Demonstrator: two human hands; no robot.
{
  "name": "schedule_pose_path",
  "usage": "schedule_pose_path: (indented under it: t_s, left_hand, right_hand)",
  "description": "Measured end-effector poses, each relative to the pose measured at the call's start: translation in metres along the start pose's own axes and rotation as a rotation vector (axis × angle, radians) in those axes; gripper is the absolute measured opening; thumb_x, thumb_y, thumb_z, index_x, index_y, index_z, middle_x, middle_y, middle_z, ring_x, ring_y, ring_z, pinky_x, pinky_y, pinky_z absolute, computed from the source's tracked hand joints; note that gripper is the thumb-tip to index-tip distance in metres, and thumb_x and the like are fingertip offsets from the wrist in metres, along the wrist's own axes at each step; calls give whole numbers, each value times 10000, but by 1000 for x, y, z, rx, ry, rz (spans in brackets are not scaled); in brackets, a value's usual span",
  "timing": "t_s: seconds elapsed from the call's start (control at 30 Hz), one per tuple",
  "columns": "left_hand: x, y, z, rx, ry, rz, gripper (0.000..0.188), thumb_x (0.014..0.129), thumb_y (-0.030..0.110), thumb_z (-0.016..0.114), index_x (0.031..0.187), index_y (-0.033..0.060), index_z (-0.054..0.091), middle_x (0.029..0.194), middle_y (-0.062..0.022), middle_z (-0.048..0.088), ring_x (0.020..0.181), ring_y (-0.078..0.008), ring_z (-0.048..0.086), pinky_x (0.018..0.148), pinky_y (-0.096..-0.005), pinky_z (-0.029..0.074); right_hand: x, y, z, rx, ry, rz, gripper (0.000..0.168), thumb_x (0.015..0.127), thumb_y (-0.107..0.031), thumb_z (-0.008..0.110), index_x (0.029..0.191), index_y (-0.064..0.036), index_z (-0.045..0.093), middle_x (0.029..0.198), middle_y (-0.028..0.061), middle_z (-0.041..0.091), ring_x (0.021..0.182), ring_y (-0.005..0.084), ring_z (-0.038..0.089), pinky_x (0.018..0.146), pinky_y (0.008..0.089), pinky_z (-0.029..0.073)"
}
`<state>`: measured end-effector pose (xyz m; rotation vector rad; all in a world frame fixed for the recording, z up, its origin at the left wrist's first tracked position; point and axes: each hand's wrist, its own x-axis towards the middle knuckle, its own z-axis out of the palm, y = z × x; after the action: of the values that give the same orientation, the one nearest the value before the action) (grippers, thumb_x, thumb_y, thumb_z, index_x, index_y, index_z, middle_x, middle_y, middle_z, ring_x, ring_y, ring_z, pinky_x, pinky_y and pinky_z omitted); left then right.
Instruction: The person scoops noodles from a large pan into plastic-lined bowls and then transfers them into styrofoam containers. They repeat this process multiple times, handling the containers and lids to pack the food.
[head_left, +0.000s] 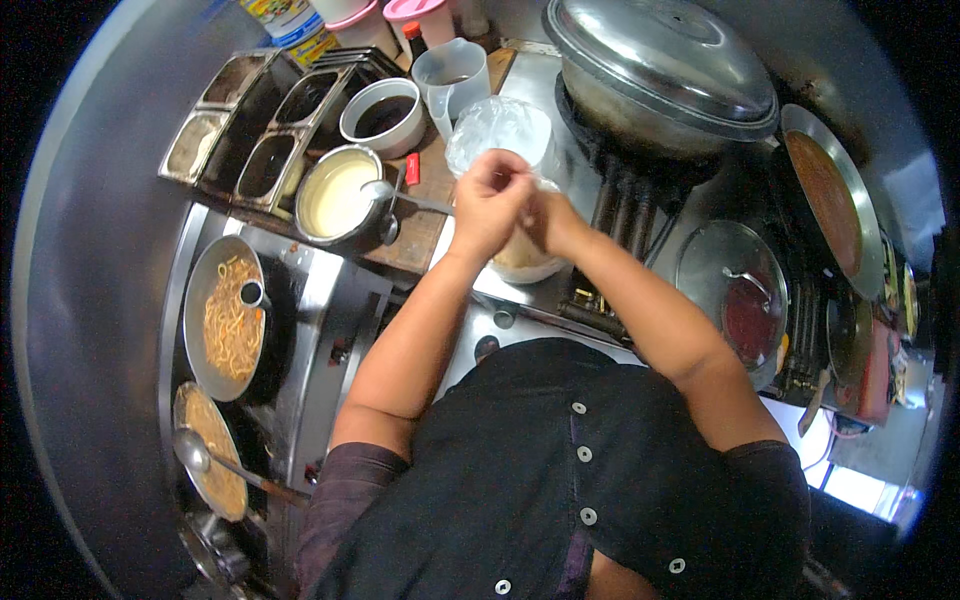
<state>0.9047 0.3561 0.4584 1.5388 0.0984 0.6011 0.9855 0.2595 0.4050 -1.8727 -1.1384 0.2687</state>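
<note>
Both hands meet over a clear plastic bag (501, 127) spread at the mouth of a container. My left hand (487, 206) has its fingers bent and pinched close to the bag; what lies between them is too small to tell. Beside it, partly behind it, my right hand (551, 217) is blurred, its fingers curled by the left ones. Below the hands stands a round tub (525, 262) with pale contents. A metal ladle (379, 191) reaches from a pot of creamy yellow liquid (337, 195) towards my left wrist.
A large lidded pot (667, 82) sits on the burner at the upper right. A measuring jug (454, 75), a bowl of dark liquid (384, 116) and metal bins (199, 142) stand at the upper left. Noodles fill a pan (232, 322) at the left. A glass lid (697, 262) lies at the right.
</note>
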Motion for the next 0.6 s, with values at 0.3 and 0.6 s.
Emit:
schedule_pose_path:
  t_s: [0.3, 0.6]
  left_hand:
    - [-67, -53, -37, 738, -97, 191, 1058, 500, 407, 786, 1291, 15, 205, 1241, -221, 346, 1162, -325, 347, 966, -389, 278]
    - [-87, -46, -41, 558, 187, 174, 990, 563, 403, 741, 1306, 25, 207, 1241, -221, 339, 1156, -325, 357, 957, -403, 288]
  right_hand:
    - [38, -86, -79, 78, 242, -394, 171, 726, -83, 538, 870, -12, 596, 804, 169, 608, 726, 214, 606, 661, 310, 458]
    - [42, -119, -174, 335, 379, -625, 231, 791, -9, 487, 1012, 21, 548, 946, 101, 600, 866, 162, 567, 798, 278, 441]
